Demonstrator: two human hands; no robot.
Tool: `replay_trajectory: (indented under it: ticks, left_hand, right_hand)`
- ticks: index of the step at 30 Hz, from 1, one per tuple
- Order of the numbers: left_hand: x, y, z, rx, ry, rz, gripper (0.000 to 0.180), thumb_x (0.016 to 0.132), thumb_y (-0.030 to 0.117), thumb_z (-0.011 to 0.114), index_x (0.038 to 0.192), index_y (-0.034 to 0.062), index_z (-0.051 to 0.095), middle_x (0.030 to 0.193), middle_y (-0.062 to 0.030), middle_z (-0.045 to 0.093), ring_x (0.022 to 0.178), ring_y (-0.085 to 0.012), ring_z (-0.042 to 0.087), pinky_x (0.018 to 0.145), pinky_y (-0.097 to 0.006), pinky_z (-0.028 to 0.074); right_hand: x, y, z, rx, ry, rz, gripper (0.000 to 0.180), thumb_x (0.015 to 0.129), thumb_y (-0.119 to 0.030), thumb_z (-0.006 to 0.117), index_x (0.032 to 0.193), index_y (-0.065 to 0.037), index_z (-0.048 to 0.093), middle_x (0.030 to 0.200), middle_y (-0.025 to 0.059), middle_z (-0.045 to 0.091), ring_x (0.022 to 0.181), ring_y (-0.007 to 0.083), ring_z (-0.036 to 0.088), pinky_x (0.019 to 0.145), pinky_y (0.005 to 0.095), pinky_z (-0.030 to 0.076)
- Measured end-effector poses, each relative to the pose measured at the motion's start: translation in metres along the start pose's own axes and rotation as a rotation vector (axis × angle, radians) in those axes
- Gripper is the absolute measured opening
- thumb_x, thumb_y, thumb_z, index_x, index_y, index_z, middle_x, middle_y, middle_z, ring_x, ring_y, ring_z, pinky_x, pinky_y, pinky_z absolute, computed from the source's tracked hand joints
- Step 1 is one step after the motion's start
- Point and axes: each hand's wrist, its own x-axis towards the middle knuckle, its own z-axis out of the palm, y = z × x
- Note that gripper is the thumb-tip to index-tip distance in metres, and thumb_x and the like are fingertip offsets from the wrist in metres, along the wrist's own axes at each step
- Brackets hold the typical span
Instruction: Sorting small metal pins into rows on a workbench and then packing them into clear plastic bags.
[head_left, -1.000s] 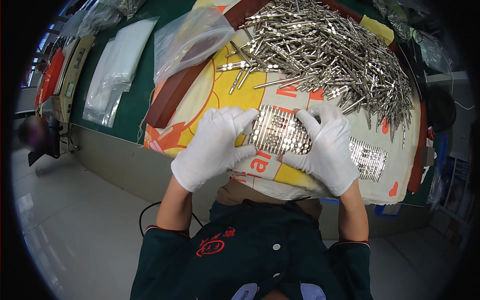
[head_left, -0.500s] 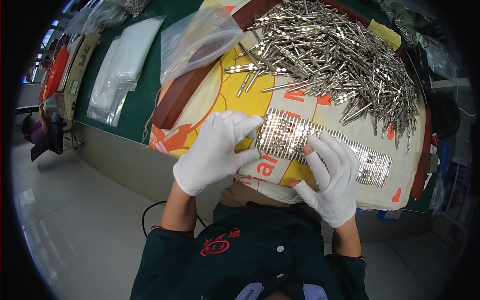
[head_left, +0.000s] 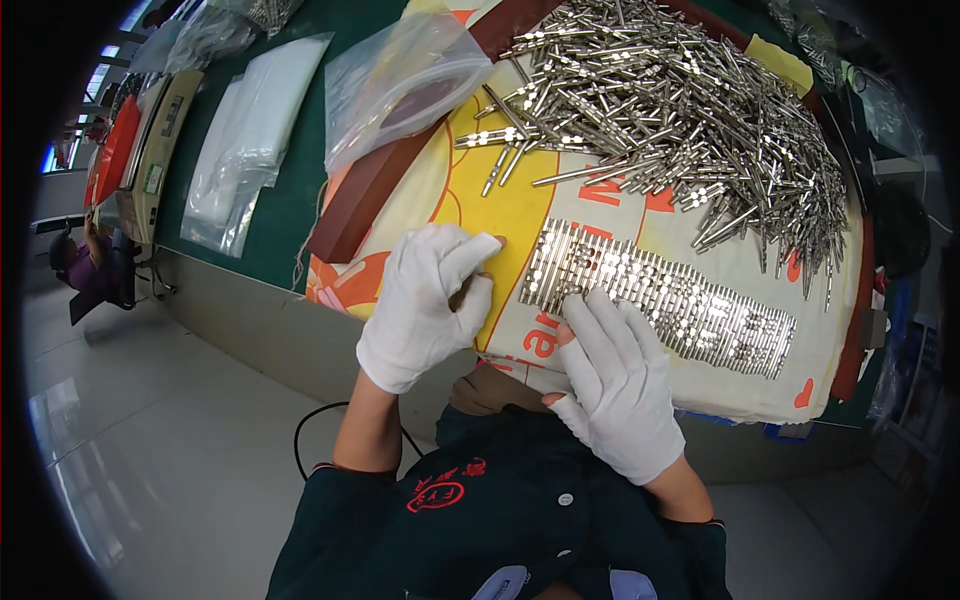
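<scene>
A long row of slim shiny metal pins (head_left: pixel 690 310) lies side by side on a patterned cloth (head_left: pixel 815 350). My right hand (head_left: pixel 620 390), in a white glove with bare thumb and index fingertips, has its fingers stretched out, tips at the near edge of the row. It grips nothing. To the left of the row is my left hand (head_left: pixel 420 310), gloved likewise. Its index finger and thumb are apart with nothing visible between them, the other fingers curled. Beyond the row rises a big loose pile of similar metal pins (head_left: pixel 680 110).
Dark red wooden bars (head_left: pixel 360 200) edge the cloth. A clear zip bag (head_left: pixel 400 90) lies over the left bar. Flat plastic bags (head_left: pixel 240 150) rest on the green table (head_left: pixel 300 110). Farther left are a beige scale-like device (head_left: pixel 165 130) and a seated person (head_left: pixel 85 255).
My left hand has drawn back leftward from the row's end. My right hand has slid left and slightly nearer, uncovering more of the row. The whole view has shifted a little.
</scene>
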Motion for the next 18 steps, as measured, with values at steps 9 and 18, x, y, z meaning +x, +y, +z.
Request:
replay_trajectory:
  ticks: [9,18]
  left_hand:
    - [0.001,0.004,-0.002,-0.009,-0.023,-0.088,0.032,0.073,-0.002,0.061,0.104,0.0064,0.064,0.080,-0.0052,0.055,0.079,-0.0239,0.054,0.080,-0.035,0.043]
    - [0.001,0.003,-0.002,-0.013,-0.019,-0.093,0.032,0.073,-0.001,0.062,0.104,0.0068,0.064,0.082,-0.0053,0.056,0.081,-0.0244,0.055,0.081,-0.036,0.043]
  right_hand:
    - [0.014,-0.002,0.001,0.042,-0.097,-0.001,0.071,0.067,-0.032,0.077,0.123,0.003,0.051,0.137,0.0207,0.045,0.131,0.0358,0.040,0.109,0.0484,0.030]
    - [0.023,-0.005,0.005,0.047,-0.103,-0.029,0.077,0.065,-0.031,0.077,0.126,0.006,0.048,0.140,0.0207,0.043,0.132,0.0366,0.039,0.109,0.0502,0.029]
